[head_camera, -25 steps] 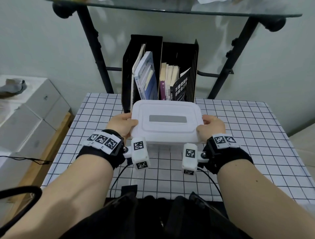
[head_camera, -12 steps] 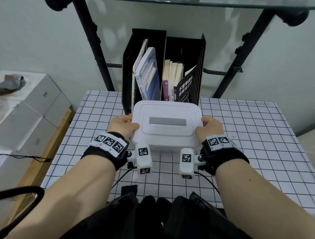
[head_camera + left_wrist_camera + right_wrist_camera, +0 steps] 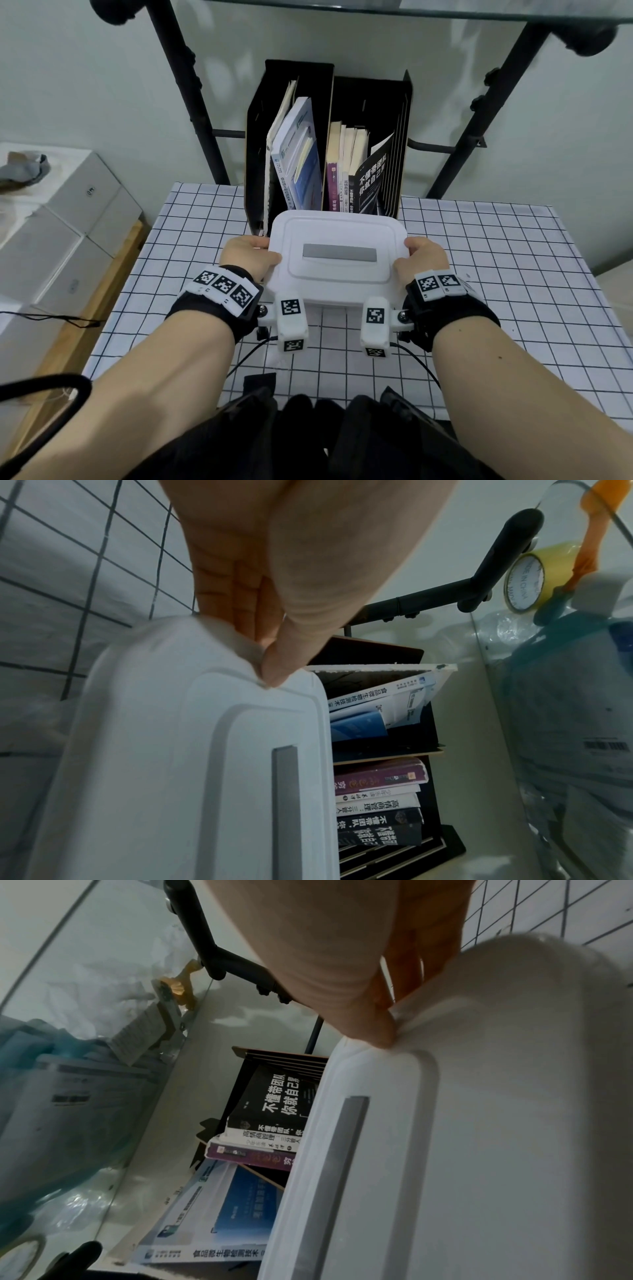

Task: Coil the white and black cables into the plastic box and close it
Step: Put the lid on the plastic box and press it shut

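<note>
plastic box [image 3: 337, 253] lid on | left hand [image 3: 248, 257], right hand [image 3: 423, 260] grip ends (books [image 3: 318, 161] behind)

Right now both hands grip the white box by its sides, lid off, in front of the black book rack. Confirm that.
Not quite: the lid is on, not off. The head view shows it covering the white box, and both wrist views show a thumb pressing on its edge. The rest holds: the left hand and right hand grip the sides, in front of the black book rack.

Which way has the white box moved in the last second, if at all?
No, barely: the plastic box still overlaps the base of the black book holder.
</note>
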